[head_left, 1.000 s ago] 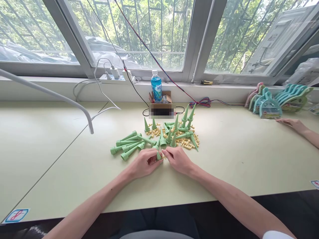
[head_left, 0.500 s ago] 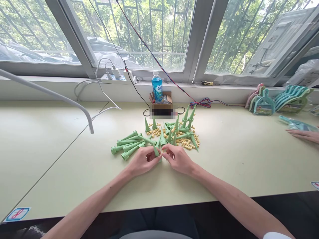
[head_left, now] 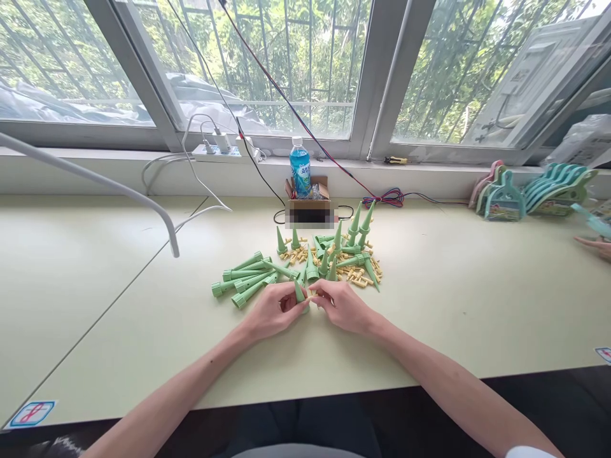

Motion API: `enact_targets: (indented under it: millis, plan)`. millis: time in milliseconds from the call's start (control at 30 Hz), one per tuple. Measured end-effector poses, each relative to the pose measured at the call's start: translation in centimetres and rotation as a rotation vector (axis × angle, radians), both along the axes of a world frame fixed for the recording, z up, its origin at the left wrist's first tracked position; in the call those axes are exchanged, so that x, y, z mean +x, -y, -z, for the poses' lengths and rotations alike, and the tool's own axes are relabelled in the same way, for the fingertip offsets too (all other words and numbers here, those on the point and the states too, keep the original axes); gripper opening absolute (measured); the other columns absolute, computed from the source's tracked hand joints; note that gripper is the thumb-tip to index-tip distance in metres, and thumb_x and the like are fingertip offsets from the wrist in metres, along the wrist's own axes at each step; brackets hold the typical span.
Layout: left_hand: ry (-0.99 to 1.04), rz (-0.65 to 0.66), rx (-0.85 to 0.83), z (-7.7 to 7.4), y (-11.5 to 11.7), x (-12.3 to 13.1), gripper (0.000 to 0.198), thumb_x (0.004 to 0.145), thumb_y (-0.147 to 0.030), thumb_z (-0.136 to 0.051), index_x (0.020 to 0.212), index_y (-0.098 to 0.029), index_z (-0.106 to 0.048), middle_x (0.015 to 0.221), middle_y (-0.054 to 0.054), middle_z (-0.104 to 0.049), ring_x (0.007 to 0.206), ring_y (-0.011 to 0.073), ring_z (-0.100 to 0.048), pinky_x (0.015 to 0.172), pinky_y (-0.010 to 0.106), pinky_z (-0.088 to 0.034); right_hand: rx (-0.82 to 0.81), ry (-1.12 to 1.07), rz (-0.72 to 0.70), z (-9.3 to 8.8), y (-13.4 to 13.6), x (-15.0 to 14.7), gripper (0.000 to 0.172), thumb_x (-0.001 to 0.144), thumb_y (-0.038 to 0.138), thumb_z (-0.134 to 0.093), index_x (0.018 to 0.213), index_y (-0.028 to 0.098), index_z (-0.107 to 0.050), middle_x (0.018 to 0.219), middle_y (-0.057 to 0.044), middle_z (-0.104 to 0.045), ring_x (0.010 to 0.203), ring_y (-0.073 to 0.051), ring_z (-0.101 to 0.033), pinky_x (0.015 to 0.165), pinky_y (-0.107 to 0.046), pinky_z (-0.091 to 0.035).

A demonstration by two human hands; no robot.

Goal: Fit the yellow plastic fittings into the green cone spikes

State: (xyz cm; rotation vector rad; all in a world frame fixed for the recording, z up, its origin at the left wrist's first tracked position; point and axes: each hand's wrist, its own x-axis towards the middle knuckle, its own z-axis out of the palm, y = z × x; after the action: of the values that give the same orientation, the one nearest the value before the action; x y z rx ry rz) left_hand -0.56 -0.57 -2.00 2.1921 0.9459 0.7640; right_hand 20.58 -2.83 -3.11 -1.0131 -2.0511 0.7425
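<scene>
My left hand point(head_left: 272, 312) is closed round a green plastic cone point(head_left: 300, 292), its tip pointing up and away. My right hand point(head_left: 344, 307) pinches a small yellow peg point(head_left: 312, 296) right beside the cone's base. Both hands rest on the pale green table point(head_left: 453, 305) just in front of a pile of green cones point(head_left: 329, 254) mixed with several yellow pegs point(head_left: 356, 275). A row of green cones lying on their sides point(head_left: 243, 278) sits to the left of the pile.
A cardboard box point(head_left: 309, 202) with a blue bottle point(head_left: 300, 166) stands behind the pile. A white tube point(head_left: 95, 181) arches over the left of the table. Teal dustpan toys point(head_left: 525, 191) stand at the far right, near another person's hand point(head_left: 596, 245). Cables and a power strip point(head_left: 214, 151) lie on the sill.
The cone in my left hand has tipped upright, and my right fingers have closed in on its base with the yellow peg. The other person's hand has drawn back to the right edge.
</scene>
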Motion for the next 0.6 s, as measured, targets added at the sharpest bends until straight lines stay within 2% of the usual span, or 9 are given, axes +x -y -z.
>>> enact_targets:
  millis: [233, 433, 600]
  plan:
    - [0.002, 0.035, 0.023, 0.11, 0.15, -0.14, 0.010, 0.090, -0.023, -0.063, 0.086, -0.015, -0.067, 0.057, -0.006, -0.040, 0.052, 0.0082, -0.037, 0.049, 0.020, -0.031, 0.004, 0.012, 0.009, 0.08, -0.15, -0.04, 0.012, 0.097, 0.013, -0.052, 0.094, 0.017, -0.062, 0.071, 0.000, -0.061, 0.061, -0.013, -0.053, 0.060, -0.023, -0.038]
    - [-0.007, 0.046, 0.070, 0.35, 0.00, -0.19, 0.008, 0.089, -0.021, -0.064, 0.085, -0.015, -0.067, 0.058, -0.006, -0.041, 0.054, 0.0087, -0.038, 0.051, 0.021, -0.032, -0.028, 0.072, 0.003, -0.07, -0.07, -0.18, 0.018, 0.099, 0.014, -0.049, 0.086, 0.017, -0.060, 0.076, -0.003, -0.064, 0.064, -0.014, -0.055, 0.062, -0.024, -0.038]
    - [-0.009, 0.046, 0.104, 0.50, -0.25, -0.26, 0.009, 0.091, -0.023, -0.064, 0.087, -0.016, -0.068, 0.062, -0.005, -0.043, 0.056, 0.0094, -0.038, 0.053, 0.022, -0.033, -0.007, 0.149, 0.023, 0.02, -0.02, -0.30, 0.027, 0.101, 0.016, -0.045, 0.075, 0.018, -0.051, 0.066, 0.000, -0.055, 0.058, -0.013, -0.046, 0.057, -0.024, -0.033]
